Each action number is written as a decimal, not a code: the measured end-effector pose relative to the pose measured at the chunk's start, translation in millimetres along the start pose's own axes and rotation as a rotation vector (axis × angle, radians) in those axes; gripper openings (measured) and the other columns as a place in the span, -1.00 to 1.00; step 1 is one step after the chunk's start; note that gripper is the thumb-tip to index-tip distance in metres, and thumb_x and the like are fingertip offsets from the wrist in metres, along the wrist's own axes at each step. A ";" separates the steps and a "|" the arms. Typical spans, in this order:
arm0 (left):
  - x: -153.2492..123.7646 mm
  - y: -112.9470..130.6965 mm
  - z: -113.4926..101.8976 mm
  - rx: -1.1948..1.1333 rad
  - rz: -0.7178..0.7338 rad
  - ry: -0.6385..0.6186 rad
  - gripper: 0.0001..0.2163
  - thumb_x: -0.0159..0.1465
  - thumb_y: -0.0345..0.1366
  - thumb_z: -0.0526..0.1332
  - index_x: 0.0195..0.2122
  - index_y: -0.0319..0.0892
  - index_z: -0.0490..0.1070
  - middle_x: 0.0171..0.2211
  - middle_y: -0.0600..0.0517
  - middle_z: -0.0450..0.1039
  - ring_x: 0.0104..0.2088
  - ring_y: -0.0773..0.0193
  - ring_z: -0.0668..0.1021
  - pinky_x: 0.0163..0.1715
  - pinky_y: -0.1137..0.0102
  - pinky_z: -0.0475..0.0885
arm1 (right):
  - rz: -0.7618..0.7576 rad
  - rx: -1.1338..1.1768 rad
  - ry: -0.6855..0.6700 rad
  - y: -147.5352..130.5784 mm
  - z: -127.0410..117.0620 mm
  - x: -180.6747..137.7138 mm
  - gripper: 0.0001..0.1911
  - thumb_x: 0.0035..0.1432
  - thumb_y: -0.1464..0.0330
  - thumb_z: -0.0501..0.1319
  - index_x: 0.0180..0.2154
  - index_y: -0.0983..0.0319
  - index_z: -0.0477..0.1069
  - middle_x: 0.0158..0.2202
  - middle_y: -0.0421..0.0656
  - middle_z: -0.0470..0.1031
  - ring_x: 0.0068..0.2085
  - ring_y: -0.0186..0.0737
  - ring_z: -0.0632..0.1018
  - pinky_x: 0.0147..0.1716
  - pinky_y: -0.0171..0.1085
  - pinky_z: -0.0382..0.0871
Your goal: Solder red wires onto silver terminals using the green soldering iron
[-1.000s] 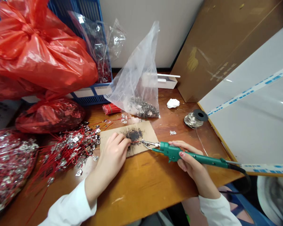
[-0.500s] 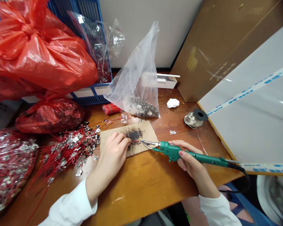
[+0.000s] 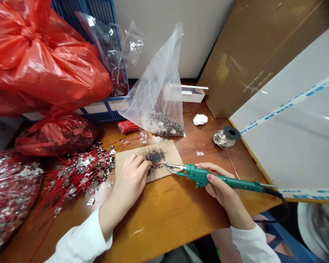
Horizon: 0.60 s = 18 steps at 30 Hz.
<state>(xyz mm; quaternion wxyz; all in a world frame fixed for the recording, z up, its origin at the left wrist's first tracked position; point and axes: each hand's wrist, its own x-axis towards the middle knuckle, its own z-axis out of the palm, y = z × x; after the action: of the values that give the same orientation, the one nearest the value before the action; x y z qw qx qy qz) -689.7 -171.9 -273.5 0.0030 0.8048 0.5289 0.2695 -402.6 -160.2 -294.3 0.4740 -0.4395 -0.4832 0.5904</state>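
My right hand (image 3: 219, 184) is closed around a green soldering iron (image 3: 224, 179), whose metal tip points left onto a scorched piece of cardboard (image 3: 170, 155). My left hand (image 3: 131, 175) rests on that cardboard with its fingers pinched on a thin red wire (image 3: 157, 165) held right at the iron's tip. A heap of red wires with metal terminals (image 3: 79, 170) lies just left of my left hand. A spool of solder wire (image 3: 226, 137) sits to the right, behind the iron.
Red plastic bags (image 3: 44, 62) and a blue crate (image 3: 104, 109) crowd the left and back of the wooden table (image 3: 167, 215). A clear bag of small metal parts (image 3: 161, 98), a red wire bundle (image 3: 128, 126) and a white lump (image 3: 200, 119) lie behind. Boards (image 3: 263, 54) lean at the right.
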 end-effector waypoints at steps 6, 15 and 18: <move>0.1 0.8 -0.5 -0.006 0.011 0.010 -0.86 0.35 -0.49 0.09 -0.24 -0.27 0.45 -0.36 -0.05 0.43 -0.29 0.15 0.38 -0.30 0.28 0.37 | 0.007 0.010 0.018 -0.9 1.7 0.8 -0.76 0.15 0.29 0.28 -0.11 0.12 0.56 -0.04 -0.04 0.57 -0.71 -0.58 0.25 -0.74 -0.38 -0.01; 0.0 0.7 -0.3 -0.001 -0.006 -0.002 -0.84 0.38 -0.43 0.07 -0.24 -0.23 0.44 -0.35 -0.04 0.44 -0.28 0.15 0.38 -0.28 0.26 0.40 | 0.023 0.014 0.040 -3.9 3.5 0.8 -0.74 0.11 0.28 0.31 -0.13 0.16 0.57 -0.15 -0.03 0.61 -0.72 -0.55 0.24 -0.74 -0.38 -0.03; -0.2 0.8 -0.2 0.003 -0.014 -0.010 -0.84 0.38 -0.43 0.07 -0.24 -0.22 0.44 -0.35 -0.05 0.45 -0.28 0.15 0.39 -0.28 0.25 0.40 | 0.024 0.023 0.042 -5.2 4.6 1.7 -0.74 0.09 0.27 0.33 -0.15 0.17 0.58 -0.18 -0.03 0.61 -0.73 -0.54 0.24 -0.75 -0.38 -0.04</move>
<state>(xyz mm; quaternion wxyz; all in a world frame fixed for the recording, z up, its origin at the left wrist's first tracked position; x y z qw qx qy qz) -689.2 -172.5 -273.2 0.0062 0.8025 0.5348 0.2646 -406.7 -158.8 -288.5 0.4821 -0.4520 -0.4610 0.5923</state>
